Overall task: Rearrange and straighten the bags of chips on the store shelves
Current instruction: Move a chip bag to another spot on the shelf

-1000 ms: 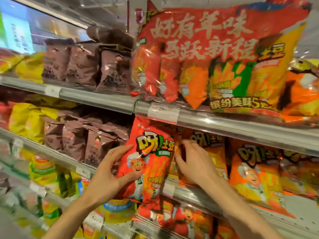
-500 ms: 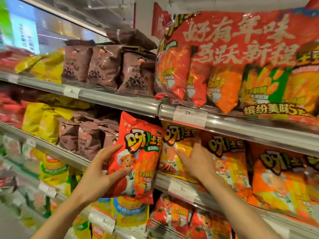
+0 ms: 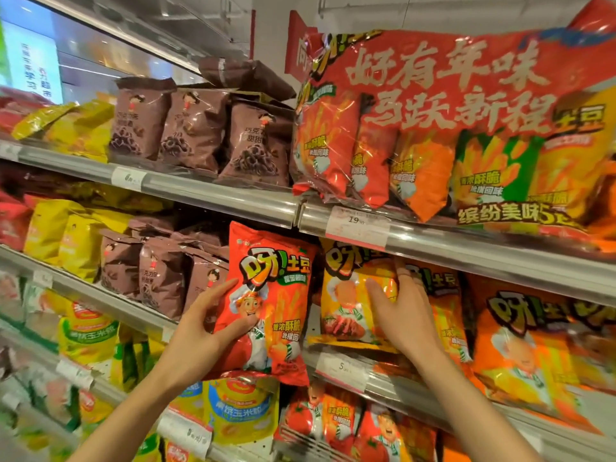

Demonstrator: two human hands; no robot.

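Glossy, crinkled foil everywhere. A puffy red bag point(image 3: 266, 305) with a cartoon chef and green label sits upright in front of the middle shelf rail point(image 3: 460, 251), clear of the row, its bottom edge hanging over the shelf below. The left hand point(image 3: 203, 331) grips its left edge, thumb curled across the front, fingers wrapped behind. Just to its right, the right hand point(image 3: 403, 315) lies half-open and flat on a yellow-orange bag point(image 3: 350, 308) on the middle shelf, thumb on its face and fingertips at its right edge; whether it pinches the bag I cannot tell. Orange bags point(image 3: 520, 355) stand farther right. To the left stand matte brown bags point(image 3: 160, 271). Above, a big clear multipack point(image 3: 450, 128) overhangs the top shelf, over a white price tag point(image 3: 356, 226).
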